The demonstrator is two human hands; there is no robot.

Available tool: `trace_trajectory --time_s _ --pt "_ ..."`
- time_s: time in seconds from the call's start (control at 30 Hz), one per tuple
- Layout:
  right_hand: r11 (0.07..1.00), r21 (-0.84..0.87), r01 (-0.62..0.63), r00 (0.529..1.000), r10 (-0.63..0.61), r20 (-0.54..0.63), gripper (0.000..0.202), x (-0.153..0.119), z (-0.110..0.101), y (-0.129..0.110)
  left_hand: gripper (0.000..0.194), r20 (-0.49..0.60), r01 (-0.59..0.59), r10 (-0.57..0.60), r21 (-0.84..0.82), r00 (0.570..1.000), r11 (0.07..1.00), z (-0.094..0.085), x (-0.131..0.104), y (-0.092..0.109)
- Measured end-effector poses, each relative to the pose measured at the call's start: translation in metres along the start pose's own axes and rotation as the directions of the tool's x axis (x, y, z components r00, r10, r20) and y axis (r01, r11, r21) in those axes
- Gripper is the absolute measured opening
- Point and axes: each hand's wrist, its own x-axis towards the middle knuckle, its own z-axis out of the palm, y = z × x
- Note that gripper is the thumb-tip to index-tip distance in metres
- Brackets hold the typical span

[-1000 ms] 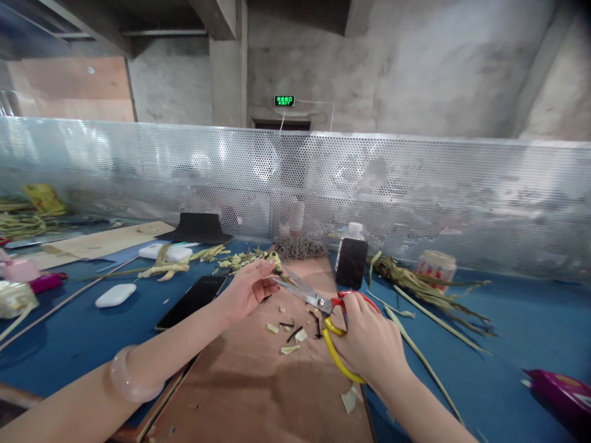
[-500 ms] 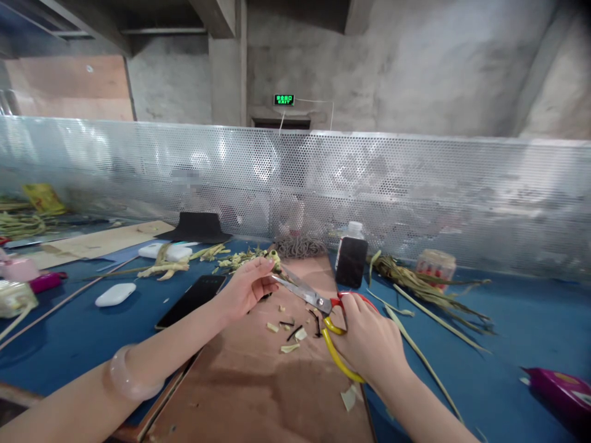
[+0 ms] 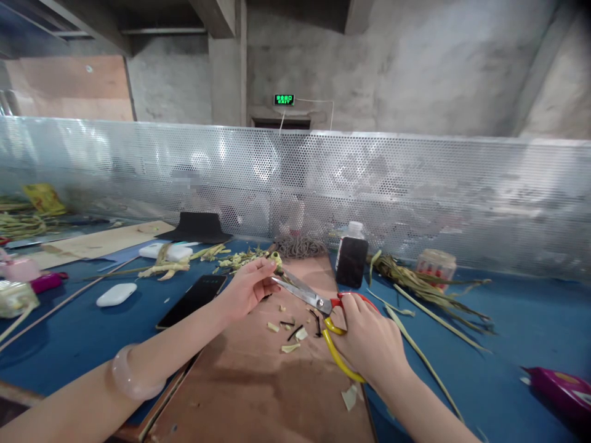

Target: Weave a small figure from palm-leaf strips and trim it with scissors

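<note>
My right hand (image 3: 372,335) is closed round the handles of a pair of scissors (image 3: 318,302), one yellow and one red. The blades are parted and point left and away, their tips beside the fingers of my left hand. My left hand (image 3: 249,288) pinches a small pale green piece of plant fibre (image 3: 276,258) between thumb and fingers; the fingers hide part of it. One blade lies close to this piece, though I cannot tell whether it touches. Below the scissors, pale and dark offcuts (image 3: 295,334) lie scattered on the brown board (image 3: 240,387).
A phone (image 3: 191,303) and a white earphone case (image 3: 116,295) lie on the left. Another phone (image 3: 351,263) leans on a bottle (image 3: 355,229). Dried strips (image 3: 406,280) and a clear jar (image 3: 436,266) stand right. Perforated metal screen (image 3: 415,197) crosses the back.
Almost nothing differs. The left forearm and its bracelet have shifted very slightly right; both hands, the scissors and the fibre piece stay almost where they were.
</note>
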Motion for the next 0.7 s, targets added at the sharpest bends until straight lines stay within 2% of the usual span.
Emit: trace_trajectory --time_s 0.27,0.47,0.7 --pt "1.0 -0.006 0.004 1.0 -0.004 -0.003 0.008 -0.001 0.0001 -0.0009 0.022 -0.003 0.004 -0.004 -0.019 1.0 1.0 0.0003 0.0001 0.0001" --pt "1.0 0.021 -0.02 0.999 0.019 0.028 0.009 -0.0005 -0.0046 -0.0045 0.022 0.012 0.007 -0.007 0.025 1.0 1.0 0.0029 -0.0019 -0.0013" --pt "1.0 0.002 -0.007 1.0 0.007 -0.003 0.009 -0.0002 -0.0033 -0.0041 0.023 0.007 0.006 -0.006 0.002 1.0 1.0 0.0049 -0.0024 -0.002"
